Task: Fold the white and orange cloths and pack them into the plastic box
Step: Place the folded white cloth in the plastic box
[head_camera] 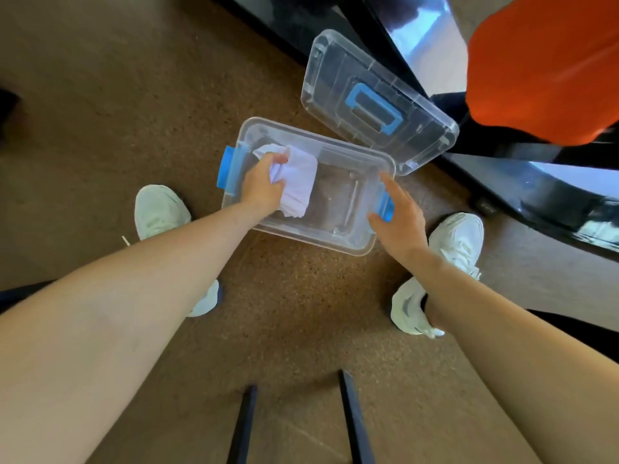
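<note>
1. Head view: our left hand (263, 187) is gripping the white cloth (298, 182) inside the plastic box (355, 237) on brown carpet (100, 128).
2. Our right hand (398, 219) is spreading open beside it.
3. Orange cloth (542, 68) is resting on glossy black furniture (536, 185).

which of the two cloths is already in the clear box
The white folded cloth, which the left hand grips inside the clear plastic box. The orange cloth lies outside it, at the upper right.
</note>
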The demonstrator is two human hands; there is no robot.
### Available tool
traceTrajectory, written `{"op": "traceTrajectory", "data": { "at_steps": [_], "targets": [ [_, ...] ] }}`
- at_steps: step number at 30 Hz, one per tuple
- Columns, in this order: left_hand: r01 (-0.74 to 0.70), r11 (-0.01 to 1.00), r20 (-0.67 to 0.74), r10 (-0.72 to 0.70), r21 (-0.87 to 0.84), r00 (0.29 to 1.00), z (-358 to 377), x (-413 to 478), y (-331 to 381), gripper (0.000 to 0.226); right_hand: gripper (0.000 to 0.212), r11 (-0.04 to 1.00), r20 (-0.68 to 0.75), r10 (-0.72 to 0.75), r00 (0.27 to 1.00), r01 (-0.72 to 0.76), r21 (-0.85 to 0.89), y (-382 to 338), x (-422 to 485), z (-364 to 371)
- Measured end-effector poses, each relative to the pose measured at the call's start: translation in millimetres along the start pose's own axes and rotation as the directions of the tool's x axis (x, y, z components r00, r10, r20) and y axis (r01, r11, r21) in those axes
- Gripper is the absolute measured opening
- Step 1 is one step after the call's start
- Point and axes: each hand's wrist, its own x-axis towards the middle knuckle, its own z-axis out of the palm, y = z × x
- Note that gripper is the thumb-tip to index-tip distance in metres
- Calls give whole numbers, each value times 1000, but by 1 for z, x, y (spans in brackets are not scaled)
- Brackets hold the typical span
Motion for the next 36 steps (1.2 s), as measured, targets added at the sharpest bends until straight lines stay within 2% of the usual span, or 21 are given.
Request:
{"op": "traceTrajectory", "data": {
  "at_steps": [2, 5, 8, 10, 11, 13, 15, 17, 22, 24, 28, 31, 36],
  "targets": [
    [43, 997, 16, -44, 70, 999, 3, 4, 0, 47, 75, 1000, 13, -4, 1000, 4, 4, 2, 1, -2],
    [82, 970, -75, -67, 229, 995, 12, 2, -1, 55, 76, 1000, 18, 3, 1000, -4, 19, 2, 1, -1],
    [65, 951, -219, 2, 301, 976, 26, -21, 11, 66, 78, 999, 24, 8, 1000, -9, 44, 2, 1, 2],
    [28, 939, -323, 90, 344, 942, 33, -36, 19, 59, 79, 998, 26, 8, 1000, -9, 56, 2, 1, 2],
    [-16, 930, -308, 138, 367, 941, 37, -41, 21, 55, 79, 998, 29, 5, 1000, -7, 56, 2, 1, 1],
    [-135, 906, -105, 192, 401, 976, 42, -42, 20, 55, 79, 999, 37, -10, 999, 8, 46, 2, 1, -1],
    [-214, 851, 167, 151, 480, 974, 45, -30, 18, 62, 78, 999, 39, -24, 999, 23, 31, 3, 2, -3],
    [-244, 780, 296, 79, 577, 952, 47, -15, 15, 68, 79, 999, 41, -34, 999, 33, 23, 3, 2, -3],
    [-199, 666, 243, 28, 719, 970, 33, 4, -7, 70, 80, 999, 48, -33, 998, 31, 36, 4, 3, -4],
    [-180, 658, 224, 16, 732, 974, 27, 5, -12, 71, 80, 998, 47, -38, 998, 36, 42, 4, 3, -5],
    [-187, 688, 261, -4, 702, 965, 22, 4, -9, 72, 79, 999, 55, -41, 998, 40, 27, 0, 1, -6],
    [-177, 754, 253, 15, 633, 967, 14, -4, -3, 71, 80, 999, 81, -39, 996, 39, -7, -4, -1, -10],
    [-205, 825, 225, 97, 526, 969, -8, -41, 12, 64, 83, 994, 214, 5, 977, 18, -109, -16, -10, -27]
  ]
}}
